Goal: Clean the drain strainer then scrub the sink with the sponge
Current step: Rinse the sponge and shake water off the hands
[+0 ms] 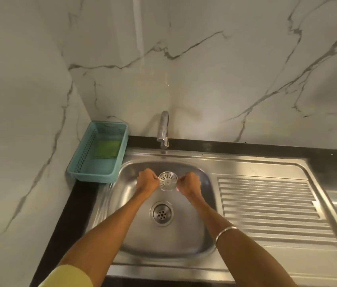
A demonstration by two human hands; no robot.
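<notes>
A round metal drain strainer (pixel 167 180) hangs above the back of the steel sink (pixel 184 241), under the tap. My left hand (pixel 147 181) pinches its left rim and my right hand (pixel 189 183) pinches its right rim. Below them the drain opening (pixel 161 213) lies uncovered in the basin floor. A green sponge (pixel 107 149) lies inside a teal basket (pixel 93 175) at the sink's back left corner.
A chrome tap (pixel 163 129) stands behind the basin; no water is seen running. A ribbed steel drainboard (pixel 271 208) stretches to the right. Marble walls close the back and left sides. A black counter edge (pixel 64 224) runs along the left.
</notes>
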